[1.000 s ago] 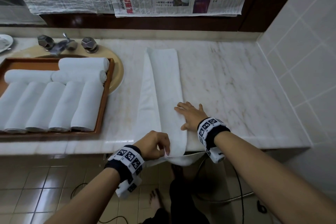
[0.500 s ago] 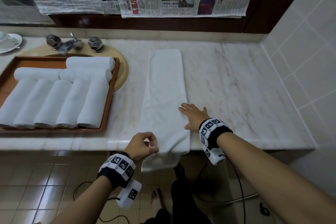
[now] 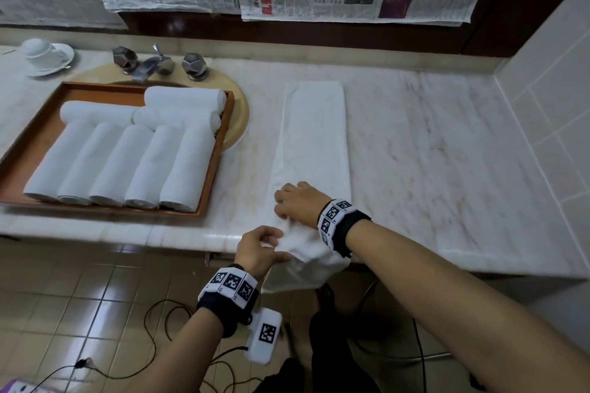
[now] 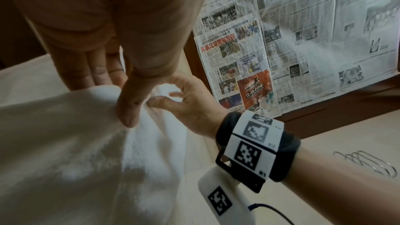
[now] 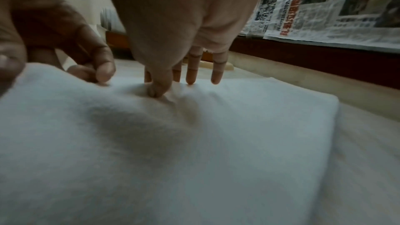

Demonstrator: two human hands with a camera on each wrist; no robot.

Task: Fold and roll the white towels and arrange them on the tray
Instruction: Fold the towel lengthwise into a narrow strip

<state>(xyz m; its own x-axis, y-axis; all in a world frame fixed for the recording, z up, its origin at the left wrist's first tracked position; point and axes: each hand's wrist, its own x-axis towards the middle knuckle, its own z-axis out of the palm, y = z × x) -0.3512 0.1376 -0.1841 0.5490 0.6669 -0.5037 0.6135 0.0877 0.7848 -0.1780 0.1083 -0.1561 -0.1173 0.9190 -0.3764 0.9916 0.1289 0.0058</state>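
Since the earlier frame, the right hand (image 3: 298, 202) has shifted from the towel's right edge toward its left edge, and the left hand (image 3: 259, 249) has risen to the table (image 3: 431, 153) lip. The folded towel (image 3: 314, 137) lies as a long strip running from 12 to 6 o'clock, its near end draped over the table edge. The left hand pinches that near end between thumb and fingers, presumably to lift it and start the roll. The right hand presses the cloth with curled fingertips and thumb, apparently anchoring the strip so it stays aligned. At 9 o'clock, the tray (image 3: 223, 150) holds eight rolled towels (image 3: 134, 163): five side by side, three crosswise behind.
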